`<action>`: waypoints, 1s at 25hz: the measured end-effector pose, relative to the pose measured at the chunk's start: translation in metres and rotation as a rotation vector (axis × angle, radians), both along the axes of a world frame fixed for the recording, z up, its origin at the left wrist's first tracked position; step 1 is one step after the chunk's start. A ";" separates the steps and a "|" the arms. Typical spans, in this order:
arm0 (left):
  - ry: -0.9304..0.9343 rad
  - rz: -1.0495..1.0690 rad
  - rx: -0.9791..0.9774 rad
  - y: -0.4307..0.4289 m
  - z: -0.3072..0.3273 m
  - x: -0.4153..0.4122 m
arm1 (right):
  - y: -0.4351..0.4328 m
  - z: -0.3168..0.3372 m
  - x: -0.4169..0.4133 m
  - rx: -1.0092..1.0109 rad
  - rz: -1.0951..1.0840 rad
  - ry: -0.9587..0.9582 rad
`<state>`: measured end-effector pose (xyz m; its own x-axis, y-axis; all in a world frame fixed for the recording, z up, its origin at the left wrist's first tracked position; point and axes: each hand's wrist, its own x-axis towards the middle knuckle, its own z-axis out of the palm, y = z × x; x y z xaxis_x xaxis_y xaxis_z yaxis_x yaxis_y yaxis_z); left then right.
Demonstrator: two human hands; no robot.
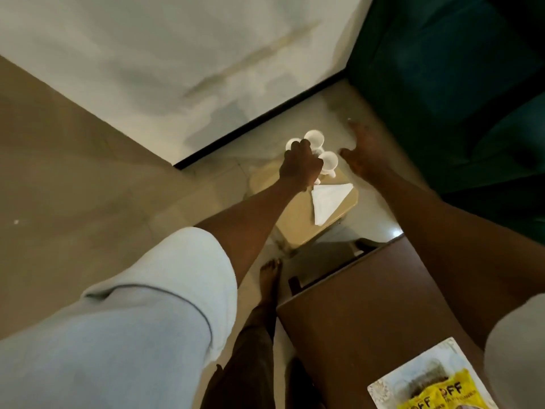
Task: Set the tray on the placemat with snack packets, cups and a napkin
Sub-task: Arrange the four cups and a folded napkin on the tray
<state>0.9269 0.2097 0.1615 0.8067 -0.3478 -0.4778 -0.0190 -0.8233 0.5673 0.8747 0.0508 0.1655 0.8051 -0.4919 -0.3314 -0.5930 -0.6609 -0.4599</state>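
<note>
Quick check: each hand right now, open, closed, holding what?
Left hand: closed on the white cups.
Right hand: open, empty, beside the cups.

1. Left hand (299,166) gripped three white cups (315,137) above a beige stool (298,228)
2. Right hand (365,152) hovered open beside them
3. Folded napkin (328,202) lay on stool
4. Yellow snack packets (442,392) sat on brown table (354,305)

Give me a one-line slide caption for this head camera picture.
Left hand grips white cups above a small stool holding a napkin; right hand hovers open.
</note>
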 end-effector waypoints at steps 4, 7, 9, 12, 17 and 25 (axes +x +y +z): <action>-0.176 -0.077 0.106 0.005 -0.092 -0.009 | 0.004 -0.091 0.013 -0.085 0.226 0.167; -0.284 -0.157 0.156 -0.011 -0.140 -0.004 | 0.004 -0.144 0.025 -0.087 0.323 0.218; -0.317 -0.188 0.217 -0.013 -0.146 -0.005 | 0.012 -0.154 0.021 -0.128 0.370 0.214; -0.335 -0.140 0.249 -0.024 -0.163 -0.010 | 0.009 -0.174 0.028 -0.163 0.332 0.146; -0.296 -0.077 0.213 -0.033 -0.168 -0.008 | 0.014 -0.181 0.029 -0.260 0.320 0.096; -0.312 -0.055 0.187 -0.037 -0.175 -0.016 | 0.015 -0.174 0.030 -0.285 0.291 0.104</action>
<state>0.9113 0.1722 -0.0130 0.9062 -0.3243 -0.2714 -0.2141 -0.9053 0.3669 0.9051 0.0660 -0.0089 0.8935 -0.3327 -0.3018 -0.3965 -0.8998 -0.1821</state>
